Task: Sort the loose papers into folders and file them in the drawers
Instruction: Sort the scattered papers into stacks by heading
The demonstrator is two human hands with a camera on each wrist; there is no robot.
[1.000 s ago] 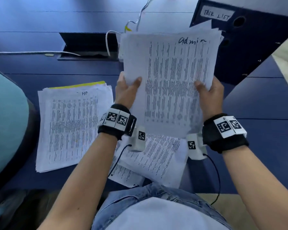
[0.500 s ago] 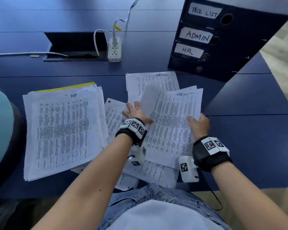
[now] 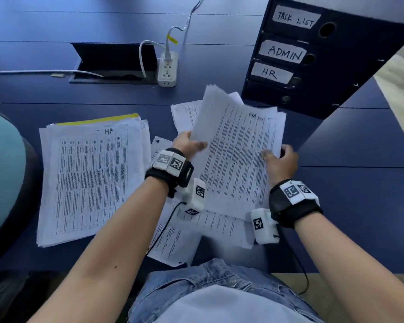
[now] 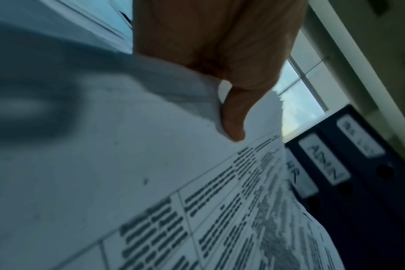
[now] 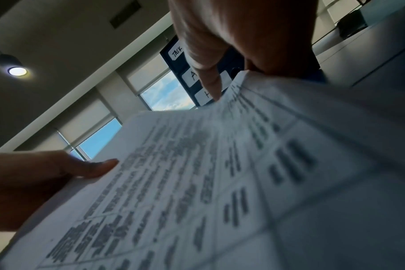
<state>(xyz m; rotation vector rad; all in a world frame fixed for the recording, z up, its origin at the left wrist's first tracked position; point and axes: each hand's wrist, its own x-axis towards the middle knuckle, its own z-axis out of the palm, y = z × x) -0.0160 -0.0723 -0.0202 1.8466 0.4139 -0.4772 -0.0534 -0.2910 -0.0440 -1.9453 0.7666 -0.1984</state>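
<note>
A stack of printed papers headed "admin" (image 3: 238, 159) is tilted over the blue table, its left edge raised. My left hand (image 3: 191, 145) grips that left edge, thumb (image 4: 234, 120) on top of the stack (image 4: 150, 164). My right hand (image 3: 279, 157) grips the right edge, thumb lying on the printed face (image 5: 220, 173). A second stack headed "HR" (image 3: 91, 183) lies flat at the left on a yellow folder (image 3: 98, 119). Loose sheets (image 3: 191, 229) lie under my wrists. The dark drawer unit (image 3: 324, 73) at the back right carries labels TASK LIST, ADMIN and HR.
A white power strip (image 3: 167, 68) with cables stands by an open cable hatch (image 3: 112, 59) at the back. A teal chair (image 3: 2, 171) sits at the left edge. The table (image 3: 359, 206) ends near my lap, with floor to the right.
The admin stack, held up high a second ago, came down onto the loose sheets. My left hand reached across them and now grips the stack's left edge again, lifting it.
</note>
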